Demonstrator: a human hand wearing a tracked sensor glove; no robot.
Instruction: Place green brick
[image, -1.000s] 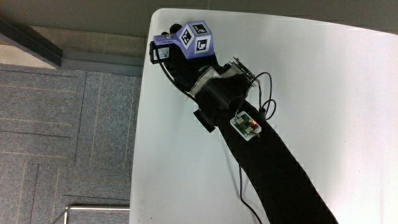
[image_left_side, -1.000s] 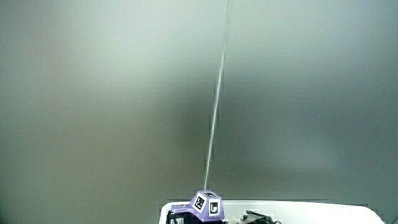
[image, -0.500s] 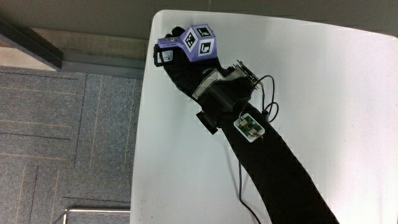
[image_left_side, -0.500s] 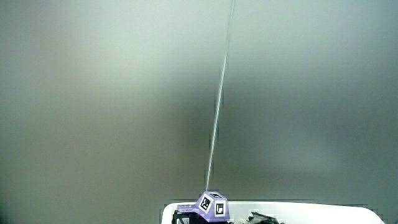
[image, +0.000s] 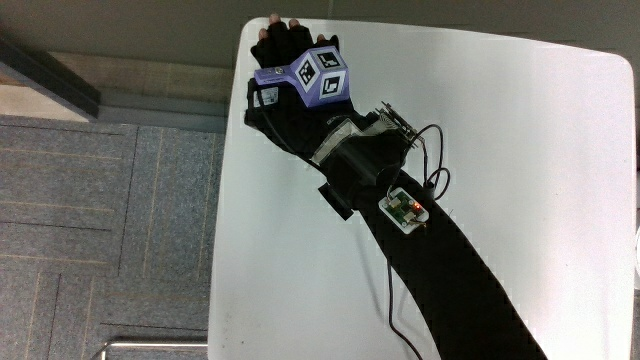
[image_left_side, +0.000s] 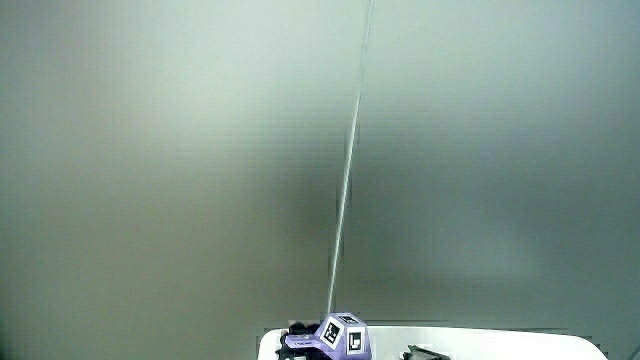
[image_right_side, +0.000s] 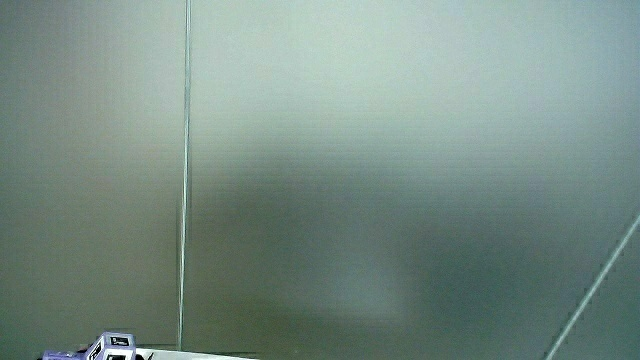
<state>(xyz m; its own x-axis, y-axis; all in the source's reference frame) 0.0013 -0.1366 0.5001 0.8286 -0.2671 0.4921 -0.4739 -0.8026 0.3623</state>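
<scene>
A: Nearest the person?
B: Black sleeved forearm (image: 440, 270) lying across the white table (image: 540, 150), with a small circuit board (image: 402, 207) and thin wires (image: 432, 160) strapped near the wrist.

A: Farther on?
B: Gloved hand (image: 290, 85) at the table's corner, patterned cube (image: 320, 72) on its back, fingertips (image: 280, 30) reaching just over the edge. Fingers appear extended; underside hidden, so no telling whether anything is held.

A: Side views?
B: Mostly pale wall. Only the cube (image_left_side: 345, 335) and a strip of tabletop showing in a side view; cube (image_right_side: 112, 347) again, barely.

A: Green brick?
B: Not seen in any view. Not on the bare tabletop around the hand. Possibly under the palm or fingers; cannot confirm.

A: Direction from hand to brick, long axis?
B: Undetermined. If under the fingers, then right at the corner, close to the drop-off to the carpeted floor (image: 100, 220).

A: Risk?
B: Judged: a brick let go this near the edge could tip off.
</scene>
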